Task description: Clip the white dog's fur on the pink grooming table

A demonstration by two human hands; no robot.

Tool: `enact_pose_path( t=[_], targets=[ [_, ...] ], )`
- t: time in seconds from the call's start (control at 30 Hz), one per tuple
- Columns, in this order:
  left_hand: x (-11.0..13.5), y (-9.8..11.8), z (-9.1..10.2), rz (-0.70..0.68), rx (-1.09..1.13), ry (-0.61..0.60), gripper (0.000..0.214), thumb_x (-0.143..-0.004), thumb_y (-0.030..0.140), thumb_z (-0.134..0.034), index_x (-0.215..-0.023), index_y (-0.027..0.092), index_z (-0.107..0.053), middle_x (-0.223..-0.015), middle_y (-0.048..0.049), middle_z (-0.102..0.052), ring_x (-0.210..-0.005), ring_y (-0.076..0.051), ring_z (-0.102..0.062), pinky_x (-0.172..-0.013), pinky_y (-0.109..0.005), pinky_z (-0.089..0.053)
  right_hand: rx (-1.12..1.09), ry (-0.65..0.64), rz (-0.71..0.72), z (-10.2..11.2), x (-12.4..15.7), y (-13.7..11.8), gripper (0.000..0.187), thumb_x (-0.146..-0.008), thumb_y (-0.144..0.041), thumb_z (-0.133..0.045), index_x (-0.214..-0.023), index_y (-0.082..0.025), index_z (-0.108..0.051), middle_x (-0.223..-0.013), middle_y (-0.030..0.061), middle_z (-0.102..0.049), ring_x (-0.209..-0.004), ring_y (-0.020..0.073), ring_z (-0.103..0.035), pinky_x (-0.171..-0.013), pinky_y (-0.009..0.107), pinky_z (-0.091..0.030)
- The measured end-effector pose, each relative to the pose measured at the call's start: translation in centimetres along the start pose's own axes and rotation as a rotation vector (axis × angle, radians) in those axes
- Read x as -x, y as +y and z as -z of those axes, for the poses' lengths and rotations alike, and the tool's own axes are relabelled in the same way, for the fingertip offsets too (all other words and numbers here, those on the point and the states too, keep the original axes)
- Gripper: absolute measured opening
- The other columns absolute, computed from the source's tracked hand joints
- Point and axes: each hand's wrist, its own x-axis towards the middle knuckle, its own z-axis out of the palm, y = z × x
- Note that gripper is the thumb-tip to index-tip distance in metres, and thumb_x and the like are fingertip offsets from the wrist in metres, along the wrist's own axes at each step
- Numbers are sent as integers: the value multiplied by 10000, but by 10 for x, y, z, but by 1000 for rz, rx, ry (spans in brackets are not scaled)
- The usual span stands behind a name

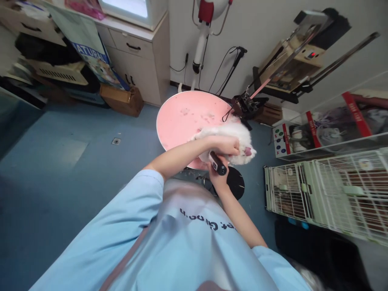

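A white, fluffy small animal [226,128] lies on the right side of a round pink table [182,121]; I cannot tell whether it is a dog or a cat. A pinkish patch shows at its right end. My left hand [227,145] reaches across with fingers curled, closed on the fur. Below it, my right hand [218,173] is wrapped round a dark electric clipper [218,163]. The clipper's front end is hidden against the animal's near side, under my left forearm.
Tufts of cut hair [207,117] lie on the tabletop. A dark clamp with a post [247,105] rises at its right edge. A round black stool [235,182] stands beneath the near edge. Wire cages [286,188] are at right, a cardboard box [123,99] and cabinet [136,60] at back left.
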Motion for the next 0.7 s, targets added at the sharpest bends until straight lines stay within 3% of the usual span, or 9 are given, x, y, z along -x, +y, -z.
enact_pose_path(
  t=[0.13, 0.33, 0.47, 0.57, 0.63, 0.7],
  targets=[
    [-6, 5, 2, -51, -42, -86, 237, -765, 141, -523, -560, 121, -638, -505, -6, -502, -507, -107, -383, -578, -302, -300, 14, -197, -65, -12, -3, -3, 388, -822, -404, -708, -1142, -221, -587, -1174, 136, -683, -1116, 314, -659, -1027, 525, -503],
    [-12, 5, 2, -103, -77, -166, 237, -768, 172, -525, -561, 130, -633, -493, -5, -524, -501, -114, -407, -569, -299, -306, 53, 51, -4, 0, -6, -2, 424, -837, -383, -705, -1179, -208, -525, -1198, 162, -632, -1173, 303, -609, -1096, 516, -441],
    [-14, 9, 2, -86, -87, -193, 227, -762, 144, -537, -598, 110, -691, -529, -22, -572, -513, -128, -443, -595, -300, -350, 153, -220, -67, -33, -19, 10, 364, -862, -348, -624, -1173, -184, -529, -1151, 162, -645, -1114, 307, -616, -1014, 528, -488],
    [-14, 10, 3, -116, -88, -200, 249, -778, 139, -531, -653, 85, -739, -573, -46, -618, -525, -131, -458, -632, -296, -380, 159, -417, -61, -52, -14, 16, 312, -821, -236, -607, -1128, -188, -582, -1087, 131, -687, -1014, 285, -663, -900, 469, -553],
    [-14, 8, 4, -120, -96, -199, 269, -796, 148, -517, -702, 72, -757, -616, -60, -647, -536, -131, -466, -643, -294, -389, 127, -511, -16, -44, 0, 18, 336, -784, -184, -625, -1119, -200, -609, -1133, 125, -701, -1037, 277, -681, -898, 440, -564],
    [-12, 5, 5, -115, -91, -192, 283, -814, 166, -505, -743, 72, -762, -654, -63, -663, -549, -129, -468, -627, -289, -377, 80, -521, 66, -20, 17, 21, 366, -792, -190, -657, -1154, -214, -609, -1278, 144, -664, -1164, 287, -656, -966, 452, -548]
  ],
)
